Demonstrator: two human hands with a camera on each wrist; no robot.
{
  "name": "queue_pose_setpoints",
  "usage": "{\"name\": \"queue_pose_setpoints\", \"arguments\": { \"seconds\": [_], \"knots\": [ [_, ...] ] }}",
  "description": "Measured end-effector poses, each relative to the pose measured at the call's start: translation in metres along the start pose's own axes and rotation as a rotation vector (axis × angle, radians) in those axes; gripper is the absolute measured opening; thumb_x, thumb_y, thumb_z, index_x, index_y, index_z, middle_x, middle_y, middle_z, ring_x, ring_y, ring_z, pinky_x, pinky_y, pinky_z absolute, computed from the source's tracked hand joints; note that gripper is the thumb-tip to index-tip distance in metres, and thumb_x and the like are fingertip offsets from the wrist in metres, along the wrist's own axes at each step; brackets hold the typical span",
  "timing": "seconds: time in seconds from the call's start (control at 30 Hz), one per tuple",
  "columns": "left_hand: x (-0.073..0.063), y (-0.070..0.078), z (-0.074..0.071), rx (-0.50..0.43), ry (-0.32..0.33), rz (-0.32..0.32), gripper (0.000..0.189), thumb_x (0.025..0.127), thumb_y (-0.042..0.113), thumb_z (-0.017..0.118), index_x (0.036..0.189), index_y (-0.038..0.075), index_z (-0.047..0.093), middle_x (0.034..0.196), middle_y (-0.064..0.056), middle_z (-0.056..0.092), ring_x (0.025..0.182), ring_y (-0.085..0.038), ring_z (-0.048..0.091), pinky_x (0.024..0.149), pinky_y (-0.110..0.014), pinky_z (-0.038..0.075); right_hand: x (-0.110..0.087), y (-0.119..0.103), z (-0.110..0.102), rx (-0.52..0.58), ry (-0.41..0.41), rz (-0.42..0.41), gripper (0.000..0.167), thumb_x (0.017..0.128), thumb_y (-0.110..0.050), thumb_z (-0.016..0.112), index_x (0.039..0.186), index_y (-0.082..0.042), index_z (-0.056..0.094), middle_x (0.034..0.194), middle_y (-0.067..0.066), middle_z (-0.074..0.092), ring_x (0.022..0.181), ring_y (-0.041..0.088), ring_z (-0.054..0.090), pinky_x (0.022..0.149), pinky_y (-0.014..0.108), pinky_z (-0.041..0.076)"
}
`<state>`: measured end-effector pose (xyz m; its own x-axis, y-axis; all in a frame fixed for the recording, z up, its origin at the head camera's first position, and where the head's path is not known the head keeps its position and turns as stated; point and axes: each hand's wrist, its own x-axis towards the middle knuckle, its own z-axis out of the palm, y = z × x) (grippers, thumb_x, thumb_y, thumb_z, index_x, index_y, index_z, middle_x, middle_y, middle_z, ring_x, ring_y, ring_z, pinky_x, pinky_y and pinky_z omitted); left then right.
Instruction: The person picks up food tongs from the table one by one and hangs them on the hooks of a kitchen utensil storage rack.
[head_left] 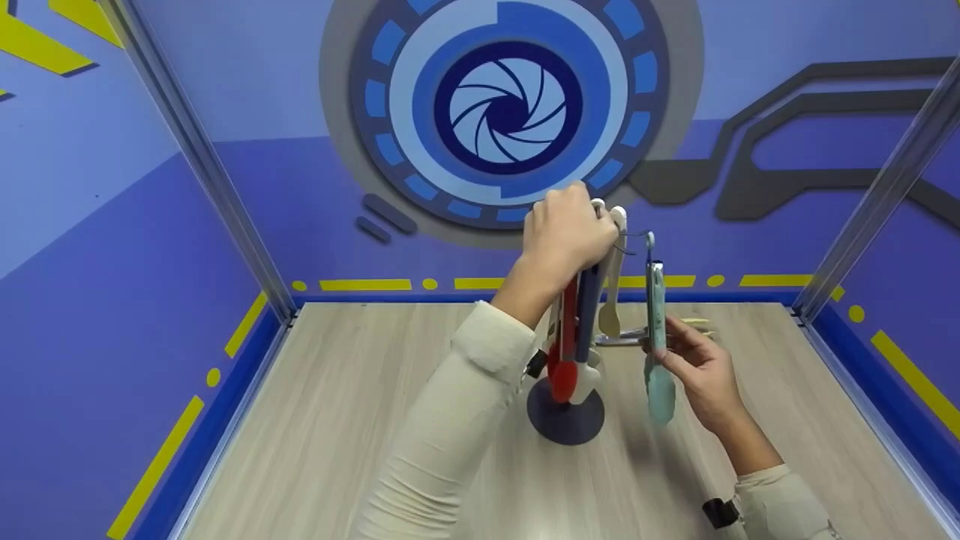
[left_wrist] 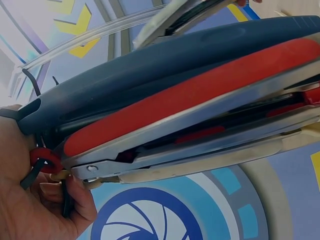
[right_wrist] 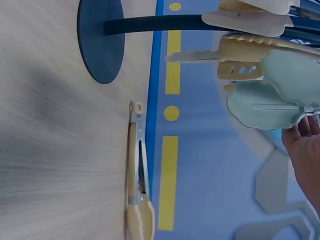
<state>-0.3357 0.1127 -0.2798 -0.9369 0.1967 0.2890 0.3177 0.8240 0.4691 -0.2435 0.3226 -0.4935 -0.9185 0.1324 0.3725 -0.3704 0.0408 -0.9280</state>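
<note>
Near the middle of the table stands a dark utensil stand [head_left: 566,420] with a round base, hung with several kitchen tools. My left hand [head_left: 566,225] grips its top among the hooks. Below that hand hang red-handled tongs [left_wrist: 200,92] and a dark blue handle [left_wrist: 165,65]; the tools partly hide each other. Mint-green tongs [head_left: 661,394] hang upright at the stand's right, head downward, their top ring at a hook's tip. My right hand [head_left: 701,371] holds them between thumb and fingers. Whether the ring is around the hook, I cannot tell.
Another pair of tongs [right_wrist: 132,165], with beige tips, lies on the table [head_left: 337,420] behind the right hand, near the back wall. A beige spoon-like tool [head_left: 611,319] hangs at the stand's back. Blue-purple panels with metal posts [head_left: 210,172] enclose the table.
</note>
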Motion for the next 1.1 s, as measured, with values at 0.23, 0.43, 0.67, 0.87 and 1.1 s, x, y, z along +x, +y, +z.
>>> {"name": "queue_pose_setpoints", "arguments": {
  "seconds": [0.23,0.43,0.67,0.87,1.1],
  "knots": [
    [0.0,0.0,0.001,0.003,-0.007,-0.007,0.034,0.102,0.047,0.06,0.113,0.015,0.065,0.102,-0.002,0.069,0.091,-0.021,0.069,0.084,-0.038,0.059,-0.001,-0.005,0.004,0.057,-0.013,-0.102,0.053,0.098,0.016,0.061,0.149,0.014,0.05,0.118,-0.003,0.075,0.103,0.009,0.074,0.086,0.02,0.061],
    [0.001,0.0,0.0,-0.014,-0.007,-0.005,0.033,0.101,0.046,0.061,0.112,0.015,0.065,0.101,-0.002,0.067,0.09,-0.02,0.068,0.083,-0.037,0.059,-0.001,-0.01,0.006,0.07,-0.028,-0.188,0.055,0.095,0.02,0.06,0.149,0.014,0.051,0.121,-0.005,0.075,0.104,0.007,0.074,0.087,0.019,0.061],
    [0.0,-0.001,0.0,-0.008,-0.008,-0.007,0.033,0.101,0.047,0.06,0.11,0.015,0.065,0.1,-0.001,0.066,0.089,-0.02,0.067,0.082,-0.037,0.058,-0.001,-0.017,0.011,0.046,-0.045,-0.24,0.055,0.094,0.02,0.061,0.148,0.016,0.051,0.126,-0.003,0.074,0.107,0.008,0.075,0.089,0.02,0.061],
    [0.001,0.0,0.0,-0.01,-0.003,-0.007,0.033,0.101,0.046,0.061,0.109,0.015,0.065,0.101,-0.002,0.068,0.091,-0.021,0.069,0.083,-0.038,0.059,-0.002,-0.019,0.011,0.044,-0.045,-0.27,0.056,0.094,0.02,0.062,0.148,0.016,0.05,0.129,0.0,0.073,0.108,0.009,0.074,0.089,0.02,0.061],
    [0.0,0.0,0.001,0.008,-0.013,-0.016,0.036,0.102,0.047,0.059,0.117,0.015,0.066,0.109,-0.003,0.07,0.1,-0.023,0.072,0.088,-0.039,0.06,-0.003,-0.023,0.012,-0.037,-0.028,-0.256,0.056,0.095,0.014,0.066,0.15,0.008,0.054,0.129,0.002,0.071,0.11,0.01,0.074,0.092,0.018,0.059]
  ]
}}
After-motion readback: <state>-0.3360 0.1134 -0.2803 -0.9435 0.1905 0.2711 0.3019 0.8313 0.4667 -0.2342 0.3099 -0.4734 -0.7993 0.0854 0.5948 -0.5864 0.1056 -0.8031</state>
